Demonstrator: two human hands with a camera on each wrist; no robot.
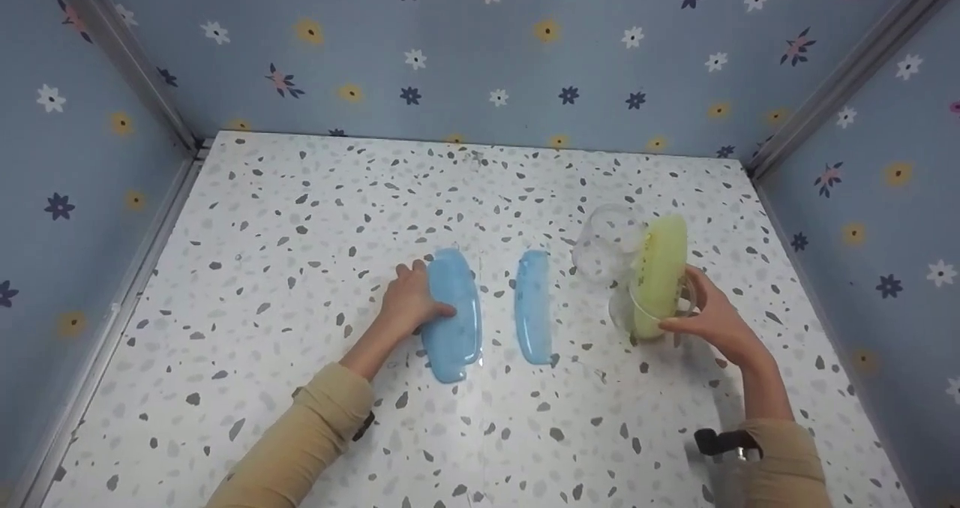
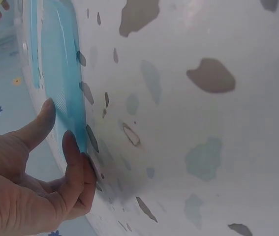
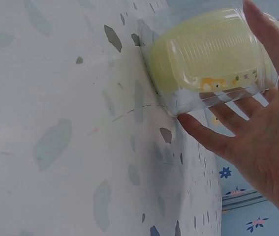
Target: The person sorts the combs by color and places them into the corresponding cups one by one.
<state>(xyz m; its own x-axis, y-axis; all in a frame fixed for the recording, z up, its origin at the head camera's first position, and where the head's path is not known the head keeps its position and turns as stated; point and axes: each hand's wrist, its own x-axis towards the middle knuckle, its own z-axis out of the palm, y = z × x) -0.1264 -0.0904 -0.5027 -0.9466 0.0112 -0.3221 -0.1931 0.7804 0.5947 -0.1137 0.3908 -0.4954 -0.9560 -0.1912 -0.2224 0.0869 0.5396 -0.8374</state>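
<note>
Two blue combs lie on the speckled table in the head view. My left hand [image 1: 411, 298] is on the left blue comb [image 1: 454, 328], thumb across its top and fingers at its left edge. Beside it to the right lies a narrower blue comb [image 1: 534, 313]. In the left wrist view the thumb and fingertips meet the ribbed blue comb [image 2: 63, 69] near its end. My right hand [image 1: 709, 317] grips a clear plastic cup [image 1: 626, 309] with thumb and fingers around its side. A yellow comb [image 1: 661, 268] with a small printed animal stands tilted inside the cup.
Clear, round see-through containers [image 1: 604, 241] stand just behind and left of the cup. Flower-patterned panels [image 1: 480, 65] enclose the table [image 1: 300, 215] at the back and both sides. A black strap mount [image 1: 724, 442] sits at the right wrist.
</note>
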